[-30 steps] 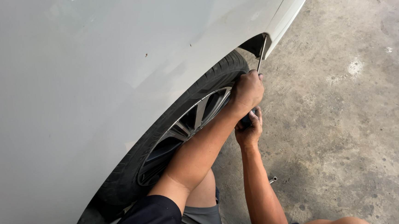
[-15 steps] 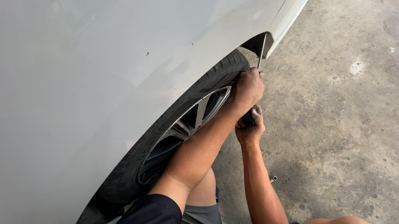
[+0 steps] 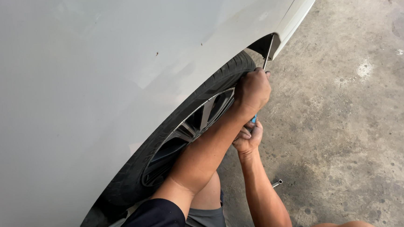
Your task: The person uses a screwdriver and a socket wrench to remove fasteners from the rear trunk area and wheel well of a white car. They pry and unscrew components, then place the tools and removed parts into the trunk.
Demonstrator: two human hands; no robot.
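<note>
A white car's body (image 3: 92, 78) fills the left, with a black tyre (image 3: 218, 79) and a silver spoked wheel (image 3: 198, 120) under the arch. My left hand (image 3: 252, 91) is closed around a thin tool beside the tyre. The tool's metal shaft (image 3: 267, 57) points up to the dark rear edge of the wheel arch (image 3: 263, 44). A bit of the blue handle (image 3: 254, 119) shows below the fist. My right hand (image 3: 248, 139) grips the handle's lower end, just under the left hand.
A small metal socket or bit (image 3: 277, 183) lies on the stained concrete floor (image 3: 352, 118) near my right forearm. My knee in grey shorts (image 3: 208, 216) is close to the wheel.
Both hands stay on the tool at the wheel arch; the right hand has crept slightly upward under the left. Nothing else has moved.
</note>
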